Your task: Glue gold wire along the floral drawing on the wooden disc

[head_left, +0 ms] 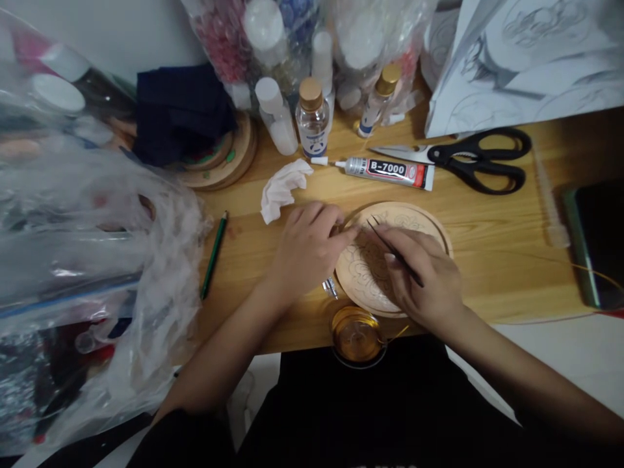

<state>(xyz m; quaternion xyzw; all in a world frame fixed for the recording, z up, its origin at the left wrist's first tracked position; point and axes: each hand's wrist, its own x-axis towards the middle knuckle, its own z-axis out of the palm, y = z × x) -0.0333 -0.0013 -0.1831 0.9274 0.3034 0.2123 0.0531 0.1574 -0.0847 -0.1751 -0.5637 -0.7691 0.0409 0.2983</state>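
A round wooden board (358,279) with a line drawing on it lies in front of me. My right hand (426,276) is closed around dark tweezers (400,255), whose tips hover near the upper part of the drawing. At the board's left edge, my left hand (312,244) has its fingers curled, with thumb and forefinger pointing toward the tweezer tips. Whether something tiny sits in that pinch is too small to see. Below the board, a spool of gold wire (358,335) rests at the table edge. A small silver metal piece (330,287) lies under my left wrist.
Behind the board are a B-7000 glue tube (390,170), black-handled scissors (468,159), a crumpled tissue (284,188) and small bottles (312,120). A green pencil (214,257) and plastic bags (160,260) lie left. A phone (597,240) sits right.
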